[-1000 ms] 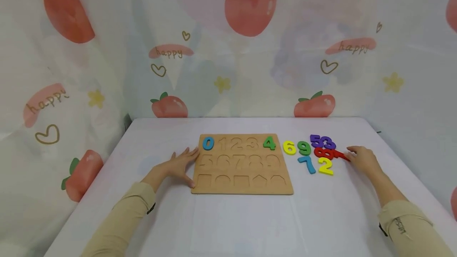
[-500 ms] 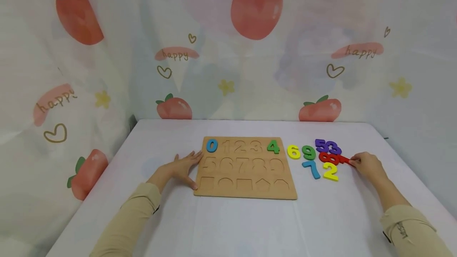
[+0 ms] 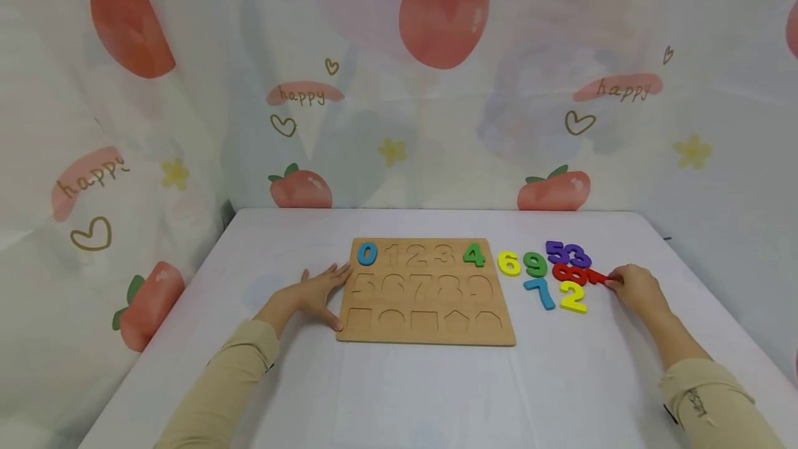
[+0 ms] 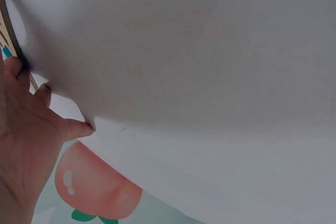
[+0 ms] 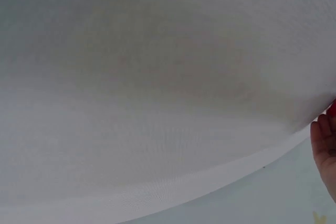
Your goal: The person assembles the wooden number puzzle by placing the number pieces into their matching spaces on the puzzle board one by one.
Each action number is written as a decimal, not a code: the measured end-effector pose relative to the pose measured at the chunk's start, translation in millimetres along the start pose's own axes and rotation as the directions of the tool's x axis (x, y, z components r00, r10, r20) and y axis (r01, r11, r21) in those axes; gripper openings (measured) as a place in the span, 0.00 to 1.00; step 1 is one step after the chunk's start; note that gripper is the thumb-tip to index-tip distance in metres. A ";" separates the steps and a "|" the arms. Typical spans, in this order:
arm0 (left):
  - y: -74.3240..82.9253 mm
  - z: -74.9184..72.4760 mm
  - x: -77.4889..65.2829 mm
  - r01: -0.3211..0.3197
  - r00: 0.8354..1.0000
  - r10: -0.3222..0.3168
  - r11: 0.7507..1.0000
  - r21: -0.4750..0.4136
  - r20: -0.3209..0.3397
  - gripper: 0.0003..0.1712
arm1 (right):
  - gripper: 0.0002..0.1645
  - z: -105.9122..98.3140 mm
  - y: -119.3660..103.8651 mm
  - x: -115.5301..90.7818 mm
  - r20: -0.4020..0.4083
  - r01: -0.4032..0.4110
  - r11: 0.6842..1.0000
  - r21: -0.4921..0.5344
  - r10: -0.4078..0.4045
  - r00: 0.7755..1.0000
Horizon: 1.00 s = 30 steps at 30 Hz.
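A wooden number board lies flat, with a blue 0 and a green 4 in its top row. My left hand rests along the board's left edge, fingers spread; the left wrist view shows this hand with its thumb and fingers apart. At the right of the loose numbers, my right hand pinches the end of a red number 1, which lies next to a red 8. Only a sliver of red and part of the hand show in the right wrist view.
Right of the board lie a yellow 6, a green 9, a blue 7, a yellow 2, a purple 5 and a purple 3. A printed curtain stands behind the white table.
My right hand's fingertips, spread at the red 1's end a second ago, have come together on it. The left hand keeps its place on the board. The head view has shifted slightly.
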<state>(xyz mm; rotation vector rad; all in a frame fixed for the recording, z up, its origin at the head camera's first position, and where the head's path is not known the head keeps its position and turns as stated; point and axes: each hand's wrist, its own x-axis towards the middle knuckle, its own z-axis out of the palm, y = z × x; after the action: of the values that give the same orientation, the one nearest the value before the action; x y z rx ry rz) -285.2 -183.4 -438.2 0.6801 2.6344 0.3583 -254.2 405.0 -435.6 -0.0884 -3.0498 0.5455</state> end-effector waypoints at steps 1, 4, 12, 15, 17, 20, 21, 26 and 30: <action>0.1 -0.2 0.1 0.000 1.000 0.000 1.000 0.000 0.000 0.71 | 0.13 0.1 -0.1 -0.4 -0.001 -0.004 1.000 0.001 0.004 1.000; -0.8 0.0 0.3 -0.004 1.000 0.004 1.000 0.002 0.002 0.71 | 0.15 -0.1 -0.2 -0.6 0.000 -0.008 1.000 0.002 0.008 1.000; -5.7 4.2 -8.0 -0.003 1.000 0.003 1.000 -0.030 0.001 0.72 | 0.16 2.3 -7.9 3.0 0.004 0.028 1.000 0.006 -0.028 1.000; -5.1 5.7 -9.1 -0.001 1.000 0.001 0.999 -0.038 0.001 0.72 | 0.15 1.9 -9.3 1.5 -0.011 0.034 0.999 0.000 -0.034 0.999; -3.9 5.2 -8.8 -0.001 1.000 0.001 0.999 -0.036 -0.001 0.71 | 0.15 1.2 -10.1 0.3 -0.032 0.043 0.999 0.001 -0.043 0.999; -2.5 3.1 -6.9 0.003 1.000 -0.003 1.000 -0.020 0.000 0.71 | 0.14 -0.1 -12.6 -1.6 -0.077 0.064 0.998 0.009 -0.063 0.995; -2.2 2.4 -6.3 0.003 1.000 -0.003 1.000 -0.014 0.004 0.70 | 0.14 -0.6 -14.1 -2.5 -0.091 0.072 0.997 0.015 -0.070 0.993; -0.1 -0.8 -3.2 -0.006 1.000 0.006 1.000 0.000 0.012 0.70 | 0.18 -2.3 -22.7 -5.0 -0.134 0.094 0.994 0.056 -0.086 0.987; 1.3 -1.6 -0.5 -0.011 1.000 0.011 1.000 0.004 0.008 0.70 | 0.18 -2.5 -27.8 -5.4 -0.107 0.057 0.990 0.125 -0.044 0.993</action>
<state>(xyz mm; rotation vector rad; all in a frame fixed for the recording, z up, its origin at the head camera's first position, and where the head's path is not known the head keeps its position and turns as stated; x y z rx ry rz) -285.0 -182.9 -436.2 0.6963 2.6256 0.3535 -250.0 379.5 -423.7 -0.0342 -2.8986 0.7078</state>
